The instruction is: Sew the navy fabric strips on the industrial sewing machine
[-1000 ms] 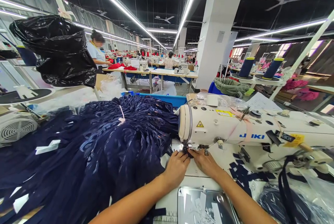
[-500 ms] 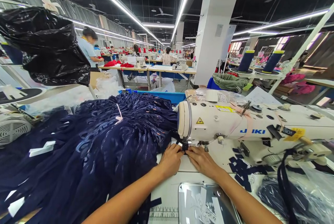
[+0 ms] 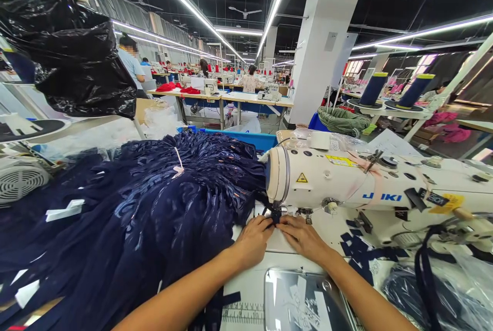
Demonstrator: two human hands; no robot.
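Under the needle end of a cream sewing machine [image 3: 308, 179] lies a small dark navy piece of fabric [image 3: 276, 217]. My left hand [image 3: 254, 237] pinches its left side, fingers closed and pointing at the presser foot. From the right, my right hand [image 3: 302, 236] grips the same piece, its fingertips almost meeting those of the left. Most of the held piece is hidden by my fingers and the foot. A big heap of navy garments [image 3: 169, 218] spreads left of the machine, close against my left forearm.
A metal tray [image 3: 271, 300] with white labels sits in front of my hands, beside a printed ruler [image 3: 242, 314]. Navy scraps [image 3: 356, 251] and a plastic bag of navy strips [image 3: 419, 290] lie right. A black plastic bag [image 3: 77, 58] hangs upper left. People work at machines beyond.
The view has shifted slightly, so the machine and heap appear a little further right. Both hands keep hold of the navy fabric at the needle, with barely any movement.
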